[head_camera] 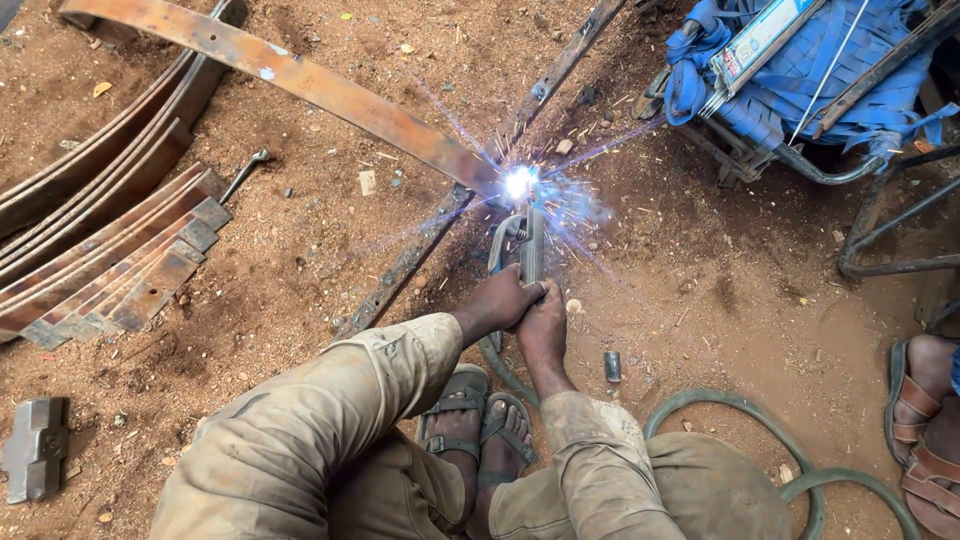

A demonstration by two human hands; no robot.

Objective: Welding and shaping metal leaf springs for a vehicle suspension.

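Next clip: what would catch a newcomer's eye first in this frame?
The bright white-blue welding arc at centre, throwing sparks where the long curved rusty steel strip meets a flat bar on the dirt. Just below it, the left hand and right hand together grip the electrode holder. A stack of curved rusty leaf springs lies at the left, and a blue woven chair stands at upper right.

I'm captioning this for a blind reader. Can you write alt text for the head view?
Both hands, left hand and right hand, grip a welding electrode holder, throwing bright sparks where a rusty curved steel strip meets a bar on dirt ground.
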